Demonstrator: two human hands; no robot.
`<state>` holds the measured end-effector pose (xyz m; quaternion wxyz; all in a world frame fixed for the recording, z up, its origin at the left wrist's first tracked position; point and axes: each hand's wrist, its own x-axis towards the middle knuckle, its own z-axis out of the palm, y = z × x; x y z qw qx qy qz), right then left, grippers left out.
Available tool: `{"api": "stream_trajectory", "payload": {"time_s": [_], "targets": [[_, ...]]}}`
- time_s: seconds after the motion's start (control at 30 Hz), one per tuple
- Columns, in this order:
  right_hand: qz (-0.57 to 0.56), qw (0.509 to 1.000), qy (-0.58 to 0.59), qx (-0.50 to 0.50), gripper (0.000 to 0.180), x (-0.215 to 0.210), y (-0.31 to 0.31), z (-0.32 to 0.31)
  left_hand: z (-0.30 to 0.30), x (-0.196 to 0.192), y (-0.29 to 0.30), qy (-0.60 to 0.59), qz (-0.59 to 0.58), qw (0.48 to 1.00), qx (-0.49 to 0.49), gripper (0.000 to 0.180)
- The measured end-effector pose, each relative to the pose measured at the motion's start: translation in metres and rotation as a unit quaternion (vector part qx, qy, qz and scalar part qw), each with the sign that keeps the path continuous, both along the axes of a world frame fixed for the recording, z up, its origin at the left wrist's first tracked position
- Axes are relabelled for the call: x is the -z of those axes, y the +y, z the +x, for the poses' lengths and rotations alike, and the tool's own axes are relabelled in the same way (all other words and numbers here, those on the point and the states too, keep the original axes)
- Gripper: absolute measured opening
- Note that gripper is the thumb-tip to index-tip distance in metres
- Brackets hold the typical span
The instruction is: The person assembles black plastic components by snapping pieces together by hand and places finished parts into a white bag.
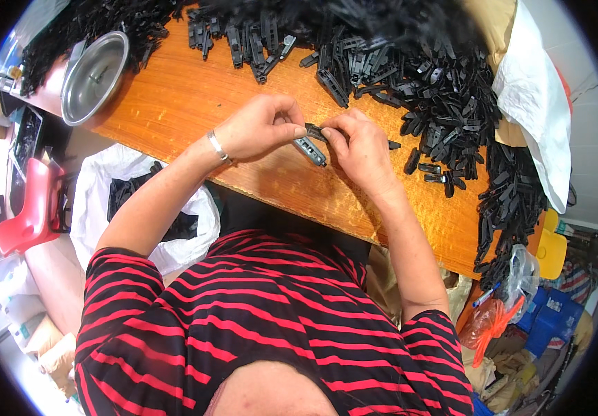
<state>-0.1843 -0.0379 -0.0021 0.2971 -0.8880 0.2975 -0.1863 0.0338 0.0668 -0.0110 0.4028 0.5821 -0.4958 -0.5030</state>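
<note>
Over the wooden table (195,118), my two hands meet at a small pair of elongated plastic parts. My left hand (261,128) pinches with thumb and forefinger at the upper end of a grey slotted strip (310,152), which slants down toward the right. Just above it, a short black plastic piece (315,132) spans the gap between the fingertips of both hands. My right hand (362,149) pinches the right end of that black piece. Whether the strip and the black piece are joined cannot be made out. A silvery bracelet (217,147) circles my left wrist.
Heaps of black plastic parts (444,104) cover the table's far and right sides. A steel bowl (98,80) stands at the far left. Below the table's left edge, a white sack (94,187) holds black parts. A red chair (32,208) is further left, white sacking (531,104) far right.
</note>
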Motion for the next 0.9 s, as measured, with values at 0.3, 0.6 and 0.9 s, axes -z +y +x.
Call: {"api": "stream_trajectory", "payload": {"time_s": [0.3,0.6,0.9], "targets": [[0.408,0.901,-0.120,0.082,0.016,-0.007,0.006,-0.014,-0.017,0.002,-0.014,-0.036,-0.040,0.992,-0.110,0.019],[0.404,0.901,-0.084,0.134,0.015,-0.002,0.001,-0.007,-0.024,0.004,-0.017,-0.136,-0.030,0.982,-0.124,0.022],[0.222,0.967,0.026,0.122,0.030,0.014,-0.006,-0.005,-0.025,-0.003,-0.018,-0.265,-0.039,0.959,-0.091,0.021]]}}
